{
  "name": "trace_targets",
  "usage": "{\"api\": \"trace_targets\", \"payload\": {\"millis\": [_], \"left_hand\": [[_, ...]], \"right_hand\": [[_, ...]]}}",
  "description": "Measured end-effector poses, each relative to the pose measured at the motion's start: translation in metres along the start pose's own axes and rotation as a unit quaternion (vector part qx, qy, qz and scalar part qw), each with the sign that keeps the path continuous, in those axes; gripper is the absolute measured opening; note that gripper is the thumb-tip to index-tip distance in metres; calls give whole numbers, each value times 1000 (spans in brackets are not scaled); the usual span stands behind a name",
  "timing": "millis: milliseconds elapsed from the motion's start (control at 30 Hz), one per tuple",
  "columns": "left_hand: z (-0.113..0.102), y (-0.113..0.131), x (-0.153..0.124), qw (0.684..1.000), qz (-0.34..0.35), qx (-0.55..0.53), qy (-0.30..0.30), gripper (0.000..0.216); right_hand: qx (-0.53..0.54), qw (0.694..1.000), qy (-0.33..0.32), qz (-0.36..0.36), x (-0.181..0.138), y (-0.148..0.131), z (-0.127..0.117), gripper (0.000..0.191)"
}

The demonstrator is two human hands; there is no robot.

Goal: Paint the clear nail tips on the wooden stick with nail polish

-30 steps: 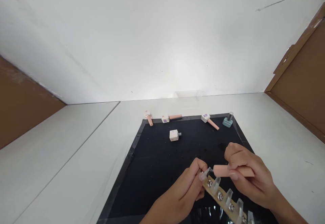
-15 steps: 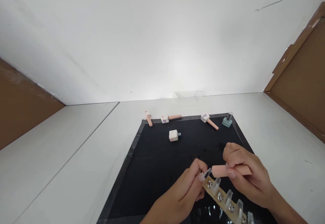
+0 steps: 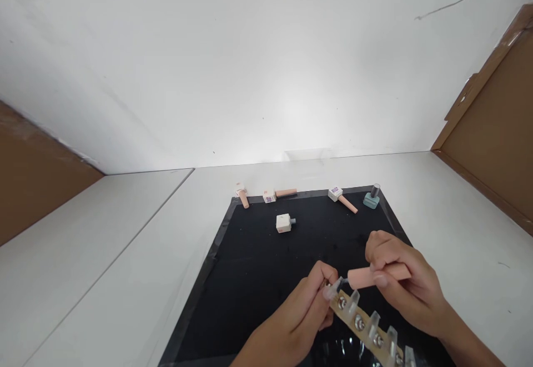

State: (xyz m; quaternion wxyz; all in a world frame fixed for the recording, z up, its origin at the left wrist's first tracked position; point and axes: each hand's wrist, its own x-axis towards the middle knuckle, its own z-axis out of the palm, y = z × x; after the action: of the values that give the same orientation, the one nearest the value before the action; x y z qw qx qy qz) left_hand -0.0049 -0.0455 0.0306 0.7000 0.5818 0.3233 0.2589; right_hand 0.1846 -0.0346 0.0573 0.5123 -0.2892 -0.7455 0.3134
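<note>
My left hand (image 3: 306, 306) grips the far end of a light wooden strip (image 3: 350, 318), a nail tip stand with several clear false nails (image 3: 373, 322) standing along it beside round metal fittings. Thumb and fingers close around the end nail tip (image 3: 334, 288). Between the fingers of my right hand (image 3: 410, 281) is a pink nail polish brush cap (image 3: 361, 278), held nearly level. Its brush points left and meets the end nail tip. An uncapped white polish bottle (image 3: 283, 223) lies on its side on the black mat (image 3: 254, 267), its neck facing right.
Along the mat's far edge lie white bottles with pink caps: one at left (image 3: 242, 195), another beside it (image 3: 270, 195) and a third (image 3: 335, 193) further right. A teal bottle (image 3: 371, 199) stands at the far right corner. Brown cardboard panels (image 3: 491, 122) flank the white table.
The brush in my right hand has shifted slightly along the end nail tip. Both hands otherwise keep their grips, and the view has moved a little.
</note>
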Motion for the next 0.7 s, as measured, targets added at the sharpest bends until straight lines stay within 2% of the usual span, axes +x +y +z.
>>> {"api": "trace_targets", "payload": {"millis": [200, 300, 467, 600, 700], "left_hand": [[0, -5, -5, 1000, 8, -10, -2, 37], [-3, -11, -6, 999, 22, 45, 7, 35], [-6, -14, -4, 970, 94, 220, 38, 26], [-4, -9, 3, 939, 165, 298, 49, 16], [-3, -7, 6, 915, 215, 338, 57, 13]], "right_hand": [[18, 998, 44, 34, -5, 4, -1, 14], [76, 993, 76, 45, -5, 4, 0, 16], [129, 991, 10, 46, -3, 2, 3, 18], [102, 994, -34, 36, -2, 2, 2, 17], [73, 997, -33, 25, -3, 2, 1, 17]]}}
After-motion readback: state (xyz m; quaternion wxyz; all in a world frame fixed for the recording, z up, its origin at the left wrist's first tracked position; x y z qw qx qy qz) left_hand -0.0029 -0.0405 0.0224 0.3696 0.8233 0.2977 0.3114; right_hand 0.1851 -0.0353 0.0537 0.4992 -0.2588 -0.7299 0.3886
